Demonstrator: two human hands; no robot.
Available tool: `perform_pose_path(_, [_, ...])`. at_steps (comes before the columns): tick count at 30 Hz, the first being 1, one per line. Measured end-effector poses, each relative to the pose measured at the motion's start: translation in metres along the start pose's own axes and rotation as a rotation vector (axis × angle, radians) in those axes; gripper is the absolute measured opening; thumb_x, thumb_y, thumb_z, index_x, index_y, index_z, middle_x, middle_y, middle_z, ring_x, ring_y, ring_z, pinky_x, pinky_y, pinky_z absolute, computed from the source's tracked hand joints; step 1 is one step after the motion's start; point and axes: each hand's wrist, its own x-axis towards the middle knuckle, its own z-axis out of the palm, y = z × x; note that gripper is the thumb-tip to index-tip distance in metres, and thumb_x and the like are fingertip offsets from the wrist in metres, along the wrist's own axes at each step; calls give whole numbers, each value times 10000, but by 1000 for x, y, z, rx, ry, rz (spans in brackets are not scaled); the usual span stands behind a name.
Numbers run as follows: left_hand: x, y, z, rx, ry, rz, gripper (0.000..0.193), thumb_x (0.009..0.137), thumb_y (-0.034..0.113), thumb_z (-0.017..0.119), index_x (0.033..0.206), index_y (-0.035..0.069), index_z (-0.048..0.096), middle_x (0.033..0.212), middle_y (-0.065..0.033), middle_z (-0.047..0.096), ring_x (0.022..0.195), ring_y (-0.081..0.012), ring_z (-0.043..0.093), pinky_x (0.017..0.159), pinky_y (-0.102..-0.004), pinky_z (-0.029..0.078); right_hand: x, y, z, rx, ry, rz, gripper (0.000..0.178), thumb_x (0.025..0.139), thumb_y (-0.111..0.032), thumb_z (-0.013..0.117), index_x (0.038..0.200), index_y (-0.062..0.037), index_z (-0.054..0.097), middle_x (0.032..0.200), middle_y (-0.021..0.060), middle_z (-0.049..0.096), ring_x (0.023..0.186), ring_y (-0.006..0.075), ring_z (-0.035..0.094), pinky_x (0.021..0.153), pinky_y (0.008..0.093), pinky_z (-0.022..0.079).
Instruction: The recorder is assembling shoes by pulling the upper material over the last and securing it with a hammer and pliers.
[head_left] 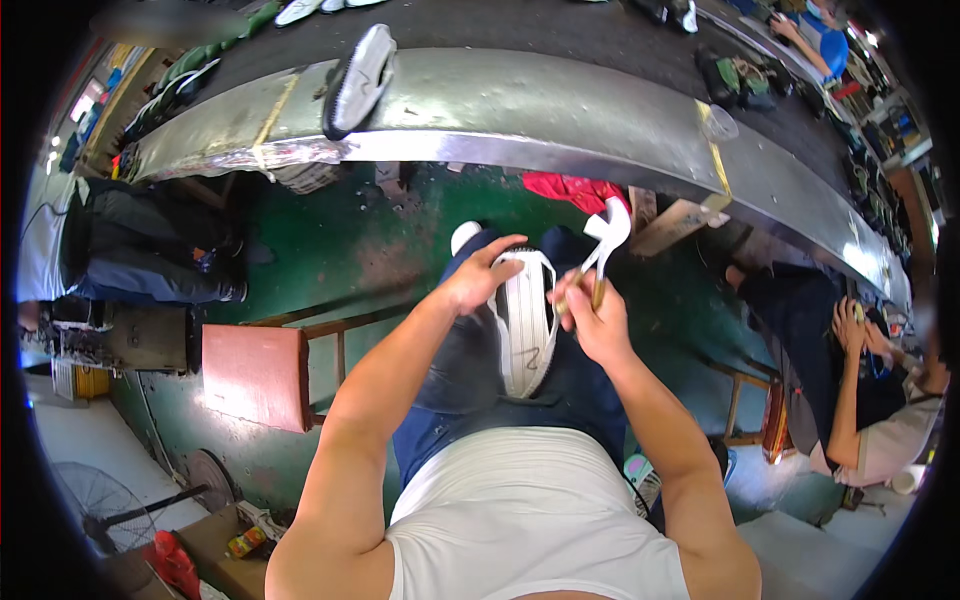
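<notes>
A white shoe upper (527,335) with black edging and a dark pen mark rests on my lap, its length pointing away from me. My left hand (478,283) grips its far left side, thumb and fingers curled over the rim. In my right hand (597,318) are metal lasting pincers (606,240) with brownish handles. Their broad bright head points up and away, just right of the shoe's far end, apart from it. My right fingers wrap round the handles close beside the shoe's right side.
A conveyor bench with a metal edge (520,95) crosses ahead, a white shoe (362,85) leaning on it. A red-brown stool (257,375) stands left; a fan (95,515) lower left. People sit at both sides, one person's hand (850,325) at right. Red cloth (575,190) lies under the bench.
</notes>
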Motion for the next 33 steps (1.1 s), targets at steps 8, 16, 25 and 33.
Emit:
perform_pose_path(8, [42, -33, 30, -96, -112, -281, 501, 970, 216, 631, 1436, 87, 498, 1241, -93, 648, 1145, -187, 592, 990, -341, 473, -85, 57, -22, -83, 225, 222, 165, 1018, -198, 557, 1078, -45, 549, 954, 84, 655, 684, 88, 571, 486, 210, 393])
perform_pose_path(16, [14, -28, 54, 396, -9, -262, 456, 993, 351, 600, 1288, 3, 606, 1164, -123, 690, 1024, -195, 653, 916, -360, 507, -122, -20, -54, 71, 163, 601, 220, 1008, -174, 538, 1163, -18, 536, 905, 86, 628, 792, 169, 645, 475, 233, 452])
perform_pose_path(25, [-43, -44, 76, 90, 182, -296, 489, 824, -51, 513, 1297, 28, 609, 1105, -115, 699, 996, -213, 666, 877, -331, 509, -100, -22, -50, -904, -332, 510, 293, 963, -230, 570, 1173, -25, 556, 1016, 255, 665, 956, 472, 619, 825, 517, 489])
perform_pose_path(33, [-76, -36, 66, -315, -135, -323, 953, 723, -102, 523, 1587, 17, 140, 1537, -132, 394, 1426, -217, 370, 1167, -328, 282, -95, -47, -68, -976, -546, 303, 455, 905, -112, 610, 1328, 18, 504, 1118, 268, 625, 1024, 431, 622, 887, 477, 496])
